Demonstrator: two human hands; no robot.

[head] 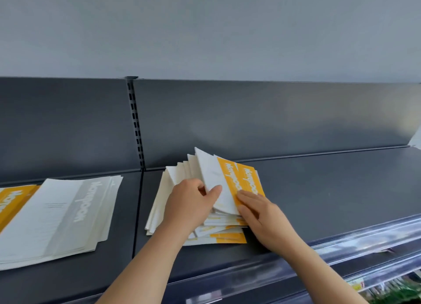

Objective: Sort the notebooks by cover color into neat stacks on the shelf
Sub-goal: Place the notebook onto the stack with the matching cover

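Observation:
A loose pile of notebooks [182,180] lies mid-shelf, white covers with yellow bands. My left hand [189,203] grips the top yellow-banded notebook [230,178] and tilts it up, thumb on its white face. My right hand [262,214] rests flat on the pile's right edge, fingertips touching the yellow band. To the left lies a stack of white notebooks with grey bands [57,214]. A yellow-banded notebook [11,203] shows at the far left, partly under that stack.
The dark grey shelf [319,189] has a bare stretch to the right of the pile. A slotted upright [136,126] splits the back panel. A clear plastic price rail [341,249] runs along the front edge, with goods on a lower shelf at bottom right.

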